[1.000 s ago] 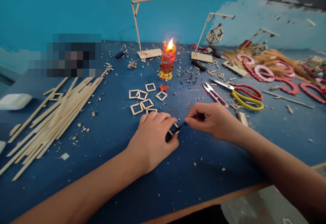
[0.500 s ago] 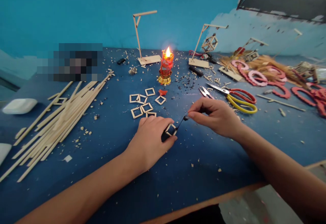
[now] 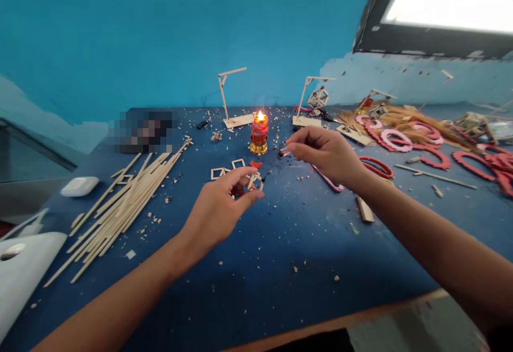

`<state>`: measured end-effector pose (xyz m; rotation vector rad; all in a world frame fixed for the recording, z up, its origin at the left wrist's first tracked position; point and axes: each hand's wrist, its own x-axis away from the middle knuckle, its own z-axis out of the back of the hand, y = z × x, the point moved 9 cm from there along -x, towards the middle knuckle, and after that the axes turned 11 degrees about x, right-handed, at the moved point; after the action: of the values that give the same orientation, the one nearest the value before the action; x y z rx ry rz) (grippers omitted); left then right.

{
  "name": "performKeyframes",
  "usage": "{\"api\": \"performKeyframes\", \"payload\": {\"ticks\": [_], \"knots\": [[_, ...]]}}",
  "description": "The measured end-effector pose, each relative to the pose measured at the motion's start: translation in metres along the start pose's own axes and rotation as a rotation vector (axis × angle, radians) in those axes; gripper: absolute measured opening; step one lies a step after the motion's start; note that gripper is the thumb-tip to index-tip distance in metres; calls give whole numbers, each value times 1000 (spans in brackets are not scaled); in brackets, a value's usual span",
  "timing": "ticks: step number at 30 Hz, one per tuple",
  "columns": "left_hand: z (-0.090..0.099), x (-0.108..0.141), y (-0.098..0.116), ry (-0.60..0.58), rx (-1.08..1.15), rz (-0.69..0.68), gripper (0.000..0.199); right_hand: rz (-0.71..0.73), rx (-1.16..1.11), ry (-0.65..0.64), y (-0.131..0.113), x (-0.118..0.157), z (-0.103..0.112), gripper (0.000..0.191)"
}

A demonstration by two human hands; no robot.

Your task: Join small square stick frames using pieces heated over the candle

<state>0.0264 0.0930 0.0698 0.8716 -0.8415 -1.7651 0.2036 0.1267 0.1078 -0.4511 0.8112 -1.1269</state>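
My left hand (image 3: 218,208) pinches a small wooden stick frame (image 3: 252,182) between thumb and fingertips; a dark blob shows on its corner. My right hand (image 3: 326,154) is closed around a small dark-tipped piece (image 3: 284,153), its exact kind too small to tell. A little pinkish glow shows near that tip. Just beyond both hands, a red candle (image 3: 260,129) burns on a gold base. Several more square stick frames (image 3: 238,164) lie behind my left hand, partly covered by it. Beside them is an orange-red scrap (image 3: 256,165).
Long wooden sticks (image 3: 128,197) lie in a pile at left, near a white case (image 3: 80,186). Two stick stands (image 3: 239,121) rise at the back. Red-handled scissors (image 3: 377,166) lie partly behind my right arm. Pink and red rings (image 3: 395,141) and brown fibres crowd the right.
Both hands have moved forward, nearer the candle. The dark thread that ran from the frame to my right hand no longer shows. The camera view has shifted.
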Motion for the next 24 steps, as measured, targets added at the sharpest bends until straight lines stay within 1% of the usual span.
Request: {"api": "performKeyframes", "payload": {"ticks": [3, 6, 10, 14, 17, 20, 24], "knots": [[19, -10, 16, 74, -63, -48, 36, 24, -5, 74, -3, -21, 13, 13], [36, -28, 27, 143, -96, -94, 38, 42, -8, 143, 0, -41, 22, 12], [49, -60, 35, 195, -115, -134, 41, 64, -53, 230, 11, -67, 31, 11], [50, -90, 34, 203, -129, -196, 43, 34, -47, 290, 24, -87, 37, 10], [49, -105, 26, 196, -114, -213, 43, 14, -5, 316, 32, -96, 36, 9], [47, -114, 17, 182, -116, -203, 42, -31, 27, 300, 42, -101, 30, 10], [45, -118, 7, 184, -156, -159, 43, -58, 60, 302, 53, -103, 26, 12]]}}
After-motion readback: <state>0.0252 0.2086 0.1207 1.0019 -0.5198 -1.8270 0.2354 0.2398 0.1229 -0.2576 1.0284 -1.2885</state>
